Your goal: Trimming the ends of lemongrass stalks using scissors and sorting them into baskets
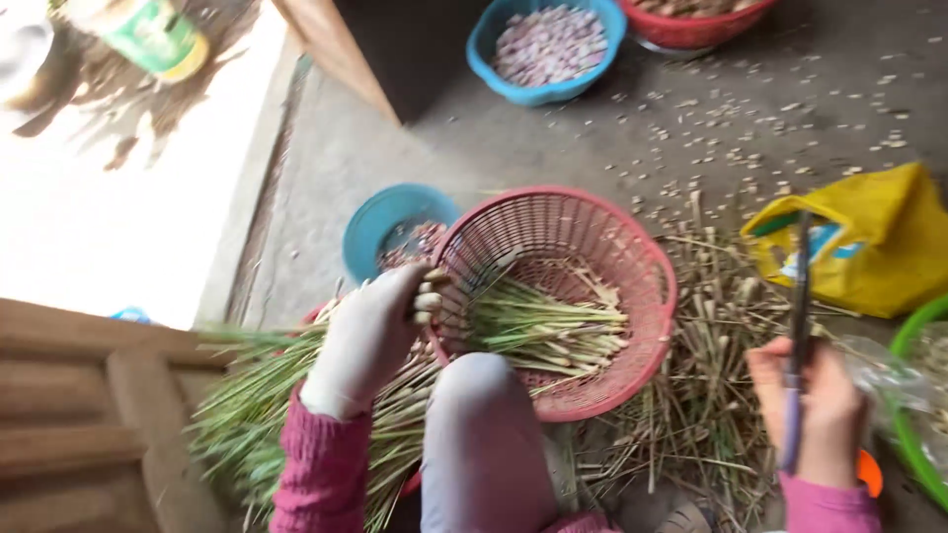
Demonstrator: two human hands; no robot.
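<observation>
Left hand: the white-gloved left hand is clenched around the pale root ends of a bundle of long green lemongrass-like stalks, just beside the near rim of the basket.
Right hand: the bare right hand is closed around the purple handle of a slim dark-bladed knife, blade pointing up and away, well apart from the stalks.
Stalks: the held bundle fans out to the left across the person's lap; trimmed pale-green lengths lie inside the round red plastic lattice basket.
Handling: the stalks look light, fibrous and fairly stiff at the thick base, floppy toward the leaf tips; the firm base ends seem the sound place to hold, as loose leaves would likely slip or splay.
Ground: dry husks and cut trimmings litter the grey concrete floor near the basket.
Surroundings: a small blue plastic bowl touches the basket's far-left side; a larger blue bowl of pinkish slices sits farther off; a crumpled yellow plastic bag lies to the right.
</observation>
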